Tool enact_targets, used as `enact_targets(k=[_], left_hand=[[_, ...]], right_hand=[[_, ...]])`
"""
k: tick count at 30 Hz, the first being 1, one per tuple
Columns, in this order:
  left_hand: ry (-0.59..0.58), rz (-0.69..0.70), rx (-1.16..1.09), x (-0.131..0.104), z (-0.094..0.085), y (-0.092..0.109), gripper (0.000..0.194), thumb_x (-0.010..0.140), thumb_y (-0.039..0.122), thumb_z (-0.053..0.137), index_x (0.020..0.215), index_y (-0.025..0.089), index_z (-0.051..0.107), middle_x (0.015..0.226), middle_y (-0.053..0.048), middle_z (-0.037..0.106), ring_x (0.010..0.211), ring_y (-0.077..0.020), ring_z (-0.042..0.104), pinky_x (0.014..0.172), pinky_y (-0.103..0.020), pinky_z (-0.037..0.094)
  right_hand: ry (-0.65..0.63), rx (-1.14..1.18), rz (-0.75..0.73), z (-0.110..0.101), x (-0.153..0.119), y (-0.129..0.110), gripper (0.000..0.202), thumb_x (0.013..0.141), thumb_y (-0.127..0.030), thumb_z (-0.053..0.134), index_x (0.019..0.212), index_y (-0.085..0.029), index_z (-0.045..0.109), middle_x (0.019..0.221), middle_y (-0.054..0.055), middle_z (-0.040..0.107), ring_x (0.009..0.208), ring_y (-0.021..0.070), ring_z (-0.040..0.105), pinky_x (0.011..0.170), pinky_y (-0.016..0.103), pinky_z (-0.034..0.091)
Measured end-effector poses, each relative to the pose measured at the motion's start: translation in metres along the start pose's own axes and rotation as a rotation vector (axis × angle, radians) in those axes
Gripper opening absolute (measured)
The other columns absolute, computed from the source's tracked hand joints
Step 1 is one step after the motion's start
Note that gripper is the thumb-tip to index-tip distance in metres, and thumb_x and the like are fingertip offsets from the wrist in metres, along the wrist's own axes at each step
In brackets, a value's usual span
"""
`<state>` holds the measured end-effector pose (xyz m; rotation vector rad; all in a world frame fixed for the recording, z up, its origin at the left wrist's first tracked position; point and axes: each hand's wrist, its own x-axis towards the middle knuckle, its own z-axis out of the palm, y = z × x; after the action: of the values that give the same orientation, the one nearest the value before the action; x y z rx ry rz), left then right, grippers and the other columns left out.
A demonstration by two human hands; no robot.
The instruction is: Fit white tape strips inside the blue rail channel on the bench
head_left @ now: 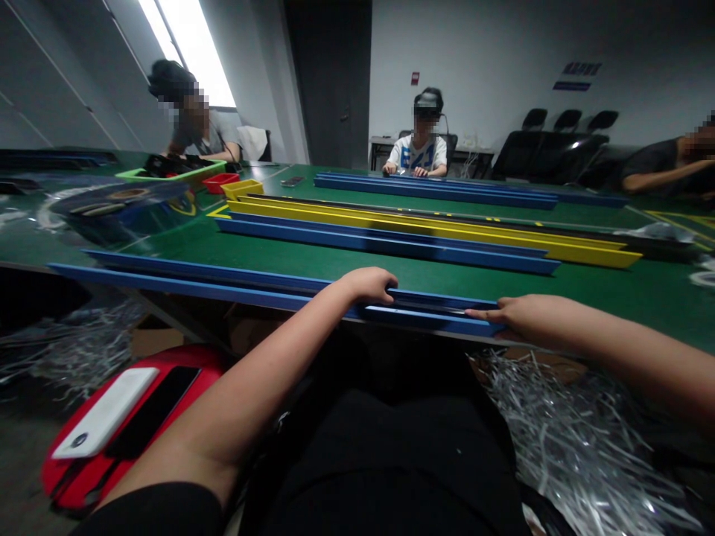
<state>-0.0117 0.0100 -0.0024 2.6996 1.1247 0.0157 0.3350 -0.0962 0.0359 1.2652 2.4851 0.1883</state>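
Note:
A long blue channel [212, 286] lies along the near edge of the green table, its open groove facing up. My left hand [372, 285] is closed over the channel right of its middle, fingertips curled down into the groove and partly hidden. At the channel's right end, my right hand [511, 313] grips the wall, with the index finger reaching along the groove. A thin pale line shows in the groove by that finger; I cannot make out what it is.
Beyond lie more blue channels [385, 244], yellow channels [436, 227] and further blue ones [436, 192]. A yellow bin [243, 189], red bin [221, 183] and green tray [184, 175] stand left. Shredded strips [592, 439] cover the floor. Three people sit around.

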Motion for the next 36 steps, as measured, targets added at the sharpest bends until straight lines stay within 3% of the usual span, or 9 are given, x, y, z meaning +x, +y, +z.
enact_targets(k=[10,17,25,31,36], left_hand=[[-0.003,-0.011,0.025,0.0,0.0,0.002,0.043,0.074,0.042,0.059,0.112,0.026,0.068,0.102,-0.005,0.073,0.084,-0.021,0.064,0.063,-0.028,0.041],[-0.004,-0.016,0.044,-0.002,-0.001,0.003,0.042,0.074,0.043,0.059,0.112,0.027,0.068,0.102,-0.003,0.073,0.085,-0.0205,0.065,0.063,-0.027,0.042],[0.005,-0.012,0.04,-0.001,-0.001,0.002,0.046,0.074,0.045,0.058,0.116,0.026,0.067,0.109,-0.005,0.073,0.09,-0.0219,0.065,0.067,-0.028,0.044],[-0.01,-0.032,0.021,-0.002,-0.001,0.003,0.046,0.074,0.043,0.06,0.117,0.027,0.067,0.107,-0.004,0.073,0.09,-0.0215,0.066,0.069,-0.027,0.045],[-0.008,-0.045,0.029,-0.002,-0.001,0.004,0.047,0.075,0.044,0.06,0.118,0.028,0.067,0.109,-0.004,0.073,0.091,-0.0211,0.065,0.07,-0.027,0.045]], right_hand=[[-0.061,-0.036,0.056,0.004,0.001,-0.008,0.058,0.088,-0.048,0.049,0.143,-0.028,0.051,0.079,0.01,0.065,0.051,0.0143,0.047,0.049,0.031,0.025],[-0.096,-0.084,0.091,0.006,0.002,-0.013,0.061,0.088,-0.05,0.046,0.147,-0.036,0.043,0.079,0.009,0.065,0.05,0.0145,0.046,0.047,0.029,0.02],[-0.075,-0.068,0.123,0.003,0.002,-0.019,0.06,0.085,-0.048,0.053,0.141,-0.028,0.052,0.071,0.008,0.063,0.047,0.0135,0.043,0.048,0.03,0.024],[-0.089,-0.104,0.119,0.006,0.005,-0.018,0.061,0.085,-0.048,0.052,0.144,-0.036,0.047,0.071,0.006,0.065,0.049,0.0154,0.049,0.049,0.028,0.025],[-0.12,-0.137,0.13,0.007,0.008,-0.019,0.062,0.085,-0.049,0.051,0.146,-0.035,0.045,0.073,0.007,0.068,0.054,0.0192,0.056,0.049,0.027,0.029]])
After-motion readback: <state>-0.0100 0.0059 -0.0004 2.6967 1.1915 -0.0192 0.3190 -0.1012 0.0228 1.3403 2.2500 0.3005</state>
